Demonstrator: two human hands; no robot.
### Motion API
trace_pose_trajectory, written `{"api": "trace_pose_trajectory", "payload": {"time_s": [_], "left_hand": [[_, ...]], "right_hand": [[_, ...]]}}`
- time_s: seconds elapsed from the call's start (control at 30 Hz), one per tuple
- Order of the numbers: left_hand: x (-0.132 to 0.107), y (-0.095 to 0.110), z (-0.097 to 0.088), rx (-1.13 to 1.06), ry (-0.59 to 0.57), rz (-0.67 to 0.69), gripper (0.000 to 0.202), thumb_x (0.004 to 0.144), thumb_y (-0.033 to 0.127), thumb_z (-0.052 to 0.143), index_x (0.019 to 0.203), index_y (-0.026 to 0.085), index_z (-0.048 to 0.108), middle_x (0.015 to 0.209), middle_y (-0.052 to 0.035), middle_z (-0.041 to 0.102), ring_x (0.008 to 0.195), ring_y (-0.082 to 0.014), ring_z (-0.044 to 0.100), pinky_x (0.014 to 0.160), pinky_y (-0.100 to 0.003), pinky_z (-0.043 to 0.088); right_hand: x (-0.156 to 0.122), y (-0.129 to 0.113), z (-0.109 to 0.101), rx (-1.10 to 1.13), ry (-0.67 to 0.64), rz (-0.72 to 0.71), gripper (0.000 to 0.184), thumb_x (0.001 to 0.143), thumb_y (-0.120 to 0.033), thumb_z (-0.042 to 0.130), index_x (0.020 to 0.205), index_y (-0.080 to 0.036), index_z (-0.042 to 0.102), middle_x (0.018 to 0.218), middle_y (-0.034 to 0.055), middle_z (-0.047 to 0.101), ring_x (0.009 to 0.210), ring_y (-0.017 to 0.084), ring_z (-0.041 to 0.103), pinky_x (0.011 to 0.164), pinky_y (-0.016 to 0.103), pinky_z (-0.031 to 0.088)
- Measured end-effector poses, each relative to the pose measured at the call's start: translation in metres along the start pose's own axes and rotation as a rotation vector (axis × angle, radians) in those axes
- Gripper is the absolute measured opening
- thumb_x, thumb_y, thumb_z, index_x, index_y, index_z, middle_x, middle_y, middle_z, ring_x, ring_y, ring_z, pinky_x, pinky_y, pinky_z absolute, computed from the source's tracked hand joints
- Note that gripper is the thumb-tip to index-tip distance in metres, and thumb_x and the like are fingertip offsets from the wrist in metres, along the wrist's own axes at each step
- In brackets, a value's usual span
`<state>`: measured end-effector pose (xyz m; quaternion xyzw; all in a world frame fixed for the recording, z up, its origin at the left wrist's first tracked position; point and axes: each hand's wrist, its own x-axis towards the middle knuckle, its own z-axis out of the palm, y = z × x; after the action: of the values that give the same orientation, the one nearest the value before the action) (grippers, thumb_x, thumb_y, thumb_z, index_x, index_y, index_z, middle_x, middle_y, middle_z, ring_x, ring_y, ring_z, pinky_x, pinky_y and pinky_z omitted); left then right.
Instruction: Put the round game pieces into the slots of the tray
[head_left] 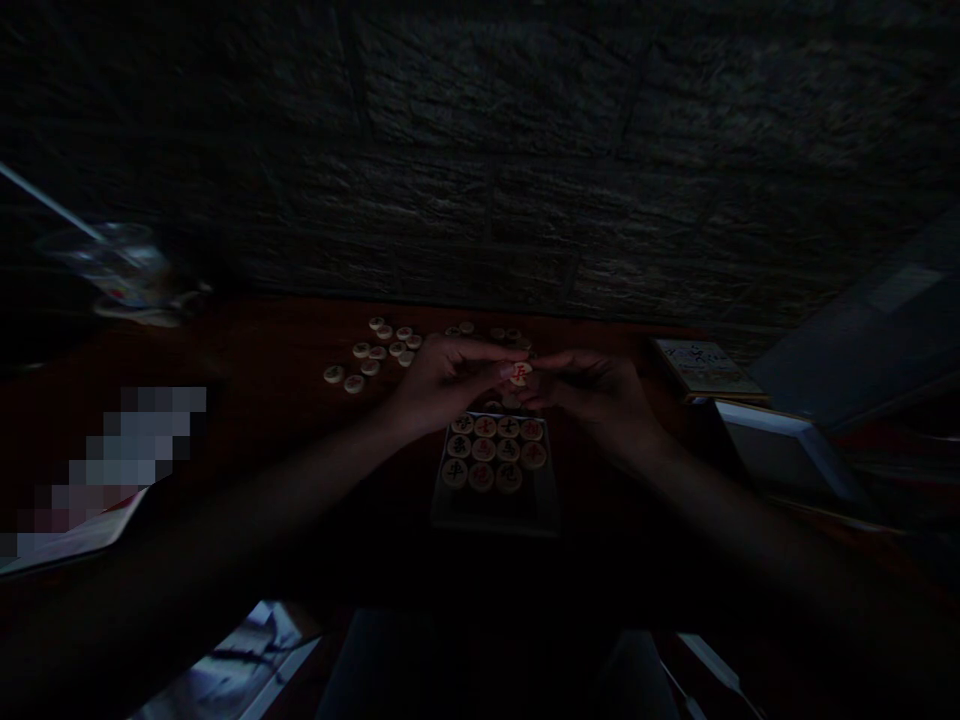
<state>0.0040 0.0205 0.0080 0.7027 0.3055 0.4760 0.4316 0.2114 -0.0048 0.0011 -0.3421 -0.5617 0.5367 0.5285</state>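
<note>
The scene is very dark. My left hand and my right hand meet above a shallow dark tray, fingers pinched together. Between the fingertips sits a round pale game piece with a red character; both hands touch it. Inside the tray lie several round pieces in rows, some marked red, some black. More loose pale pieces lie scattered on the reddish table beyond my left hand.
A small printed box rests at the right. A pale-edged flat lid lies beside it. At far left stands a clear container. Papers lie on the left. A dark stone-pattern wall rises behind the table.
</note>
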Motion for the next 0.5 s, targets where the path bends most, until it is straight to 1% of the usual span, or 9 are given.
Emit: {"api": "trace_pose_trajectory", "payload": {"time_s": [0.13,0.23,0.4,0.5], "left_hand": [[-0.002,-0.005,0.003,-0.075,-0.043,0.029,0.028,0.084,0.025,0.084,0.112,0.019,0.083,0.108,-0.0087,0.084,0.093,-0.0214,0.082,0.086,-0.031,0.066],[-0.004,-0.009,0.006,-0.116,-0.064,0.024,0.036,0.082,0.026,0.086,0.116,0.017,0.081,0.108,-0.0104,0.084,0.091,-0.0222,0.082,0.085,-0.034,0.067],[-0.005,-0.009,0.01,-0.137,-0.075,0.005,0.034,0.082,0.028,0.086,0.114,0.017,0.081,0.102,-0.0098,0.084,0.085,-0.0219,0.082,0.08,-0.034,0.068],[-0.006,-0.007,0.012,-0.148,-0.096,0.012,0.033,0.083,0.027,0.086,0.115,0.019,0.081,0.102,-0.0091,0.084,0.086,-0.0219,0.082,0.081,-0.035,0.068]], "right_hand": [[0.0,-0.001,0.0,-0.019,0.011,-0.008,0.024,0.075,-0.034,0.094,0.09,-0.02,0.081,0.083,0.0041,0.083,0.07,0.017,0.079,0.068,0.031,0.067],[0.0,-0.002,0.001,-0.049,0.026,-0.004,0.029,0.073,-0.037,0.095,0.09,-0.019,0.081,0.082,0.0047,0.083,0.069,0.017,0.079,0.067,0.03,0.067],[0.0,-0.003,0.003,-0.06,0.04,-0.019,0.033,0.065,-0.04,0.099,0.083,-0.02,0.08,0.077,0.0036,0.082,0.064,0.016,0.077,0.061,0.027,0.065],[0.0,-0.003,0.004,-0.086,0.054,-0.015,0.035,0.063,-0.043,0.099,0.082,-0.02,0.079,0.075,0.0032,0.081,0.061,0.015,0.075,0.058,0.026,0.063]]}}
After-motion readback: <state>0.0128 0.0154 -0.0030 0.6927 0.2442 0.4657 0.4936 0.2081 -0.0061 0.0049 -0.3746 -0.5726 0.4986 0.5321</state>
